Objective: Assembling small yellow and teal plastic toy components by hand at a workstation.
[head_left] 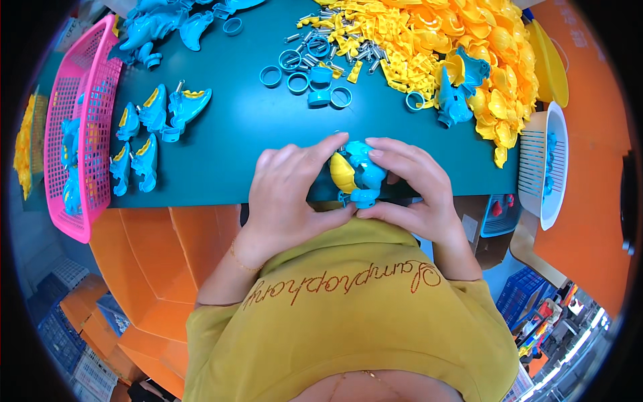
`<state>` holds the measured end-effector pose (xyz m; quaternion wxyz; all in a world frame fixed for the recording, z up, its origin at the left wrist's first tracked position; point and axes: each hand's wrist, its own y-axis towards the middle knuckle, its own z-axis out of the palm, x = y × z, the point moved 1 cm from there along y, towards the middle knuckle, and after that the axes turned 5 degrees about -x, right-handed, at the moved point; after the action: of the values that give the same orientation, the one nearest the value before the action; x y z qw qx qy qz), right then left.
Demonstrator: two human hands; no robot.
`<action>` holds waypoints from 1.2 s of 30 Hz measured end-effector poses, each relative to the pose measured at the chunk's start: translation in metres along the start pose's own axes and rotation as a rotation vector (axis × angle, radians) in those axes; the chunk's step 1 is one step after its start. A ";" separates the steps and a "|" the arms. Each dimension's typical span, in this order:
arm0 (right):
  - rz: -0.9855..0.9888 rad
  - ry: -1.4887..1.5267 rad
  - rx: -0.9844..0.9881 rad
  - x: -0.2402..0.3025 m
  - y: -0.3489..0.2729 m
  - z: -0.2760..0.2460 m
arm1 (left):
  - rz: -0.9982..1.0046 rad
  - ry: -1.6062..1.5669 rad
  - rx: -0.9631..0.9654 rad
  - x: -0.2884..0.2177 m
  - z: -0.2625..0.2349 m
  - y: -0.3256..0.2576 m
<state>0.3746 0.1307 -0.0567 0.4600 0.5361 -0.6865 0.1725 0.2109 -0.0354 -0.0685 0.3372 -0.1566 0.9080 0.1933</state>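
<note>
Near the table's front edge, a blue plastic toy part with a rounded yellow shell piece is held between my two hands. My left hand closes on its left side, with thumb at the bottom and index finger at the top. On the other side, my right hand pinches the blue body between thumb and fingers. A small metal end shows at the top, by my left fingertip. My fingers cover part of the toy's edges.
Blue-and-yellow toy parts lie left, beside a pink basket. Blue rings, metal pins and small yellow pieces lie at the back. A heap of yellow shells and a white basket are right.
</note>
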 end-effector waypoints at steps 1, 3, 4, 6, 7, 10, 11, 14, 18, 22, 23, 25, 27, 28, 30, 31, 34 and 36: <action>0.012 -0.025 0.034 0.000 0.001 0.000 | 0.000 -0.003 -0.001 0.000 0.000 0.000; -0.018 -0.045 0.041 -0.003 0.001 0.004 | -0.009 -0.004 0.015 0.000 -0.001 0.001; -0.051 -0.061 0.049 -0.004 0.000 0.006 | -0.012 -0.004 0.013 0.000 0.000 0.000; -0.046 -0.103 0.070 -0.001 0.001 0.004 | 0.010 -0.022 -0.028 0.001 0.001 0.000; -0.040 -0.146 0.087 0.000 0.001 0.003 | 0.007 -0.021 -0.029 0.001 0.001 0.000; -0.026 -0.155 0.074 0.000 -0.001 0.004 | -0.005 -0.030 -0.022 0.002 0.001 -0.001; -0.026 -0.155 0.075 0.000 -0.002 0.003 | -0.009 -0.025 -0.016 0.002 0.001 -0.001; -0.045 -0.157 0.075 0.000 -0.003 0.002 | -0.012 -0.024 -0.011 0.002 0.001 -0.001; -0.039 -0.158 0.100 0.001 -0.004 0.000 | -0.015 -0.028 -0.005 0.001 0.001 -0.001; 0.002 -0.162 0.151 0.006 0.000 0.000 | -0.023 -0.034 -0.014 0.002 0.002 -0.001; 0.002 -0.163 0.152 0.008 0.002 -0.001 | -0.025 -0.030 -0.019 0.003 0.003 -0.001; -0.015 -0.242 0.194 0.012 0.005 -0.003 | -0.028 -0.026 -0.024 0.003 0.003 -0.001; -0.004 -0.248 0.211 0.016 0.007 -0.006 | -0.024 -0.011 -0.043 0.002 0.004 -0.001; 0.008 -0.257 0.228 0.016 0.007 -0.006 | -0.025 -0.012 -0.045 0.003 0.004 -0.001; -0.009 -0.240 0.222 0.013 0.006 -0.007 | -0.033 -0.008 -0.039 0.003 0.004 -0.002; -0.026 -0.223 0.215 0.011 0.006 -0.007 | -0.036 -0.007 -0.043 0.002 0.004 -0.002; -0.027 -0.076 0.133 0.002 0.000 -0.001 | -0.039 -0.033 -0.047 0.001 0.003 -0.001; -0.030 -0.107 0.143 0.004 0.001 -0.001 | -0.033 -0.049 -0.049 0.001 0.003 -0.001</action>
<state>0.3737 0.1293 -0.0527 0.3855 0.5863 -0.6880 0.1852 0.2127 -0.0351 -0.0712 0.3588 -0.1751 0.8917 0.2134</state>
